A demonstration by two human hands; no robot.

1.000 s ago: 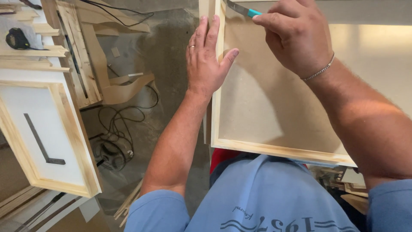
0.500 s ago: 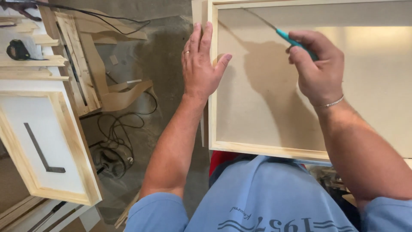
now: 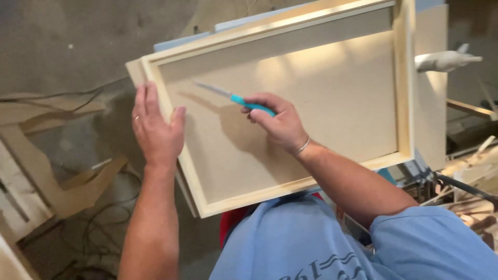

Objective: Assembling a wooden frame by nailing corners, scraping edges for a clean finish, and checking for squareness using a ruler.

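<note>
A shallow pale wooden frame [image 3: 407,88] with a brown board panel [image 3: 311,103] lies tilted in front of me. My left hand [image 3: 153,127] rests flat against the frame's left edge, a ring on one finger. My right hand [image 3: 275,122], with a thin bracelet at the wrist, is over the panel's middle and holds a small knife [image 3: 233,97] with a teal handle. Its blade points up and left, close above the panel.
Wooden offcuts [image 3: 67,181] and dark cables [image 3: 104,223] lie on the grey floor at the left. At the right are wood scraps [image 3: 467,171] and a white handle-like part [image 3: 446,61]. My blue shirt [image 3: 321,243] fills the bottom.
The view has swung right, so the frame now sits in the middle and the framed piece at left is out of view. My right hand with the knife has moved down and left over the panel.
</note>
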